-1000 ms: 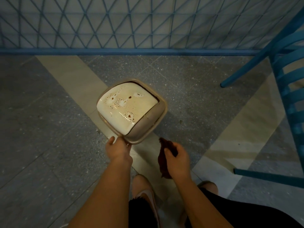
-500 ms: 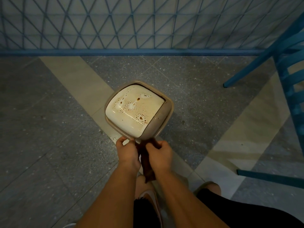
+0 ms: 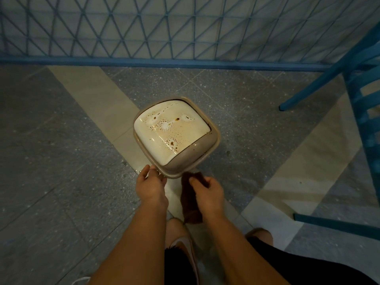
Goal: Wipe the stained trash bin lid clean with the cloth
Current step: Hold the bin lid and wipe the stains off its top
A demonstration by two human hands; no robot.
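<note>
A small beige trash bin (image 3: 213,138) stands on the floor in front of me. Its cream lid (image 3: 170,128) carries brown spatter stains across the top. My left hand (image 3: 151,186) is at the bin's near rim, its fingertips touching the edge. My right hand (image 3: 207,192) grips a dark brown cloth (image 3: 190,204) just below the rim; the cloth hangs down between my hands and is clear of the lid's top.
A blue lattice fence (image 3: 185,27) runs along the far side. A blue chair (image 3: 362,103) stands at the right, one leg (image 3: 337,222) reaching in low. My knees and a shoe (image 3: 183,249) are right below my hands. Grey and beige tiles surround the bin.
My hands, held together on the cloth half a second ago, have parted. The left one went back to the bin's rim; the right keeps the cloth.
</note>
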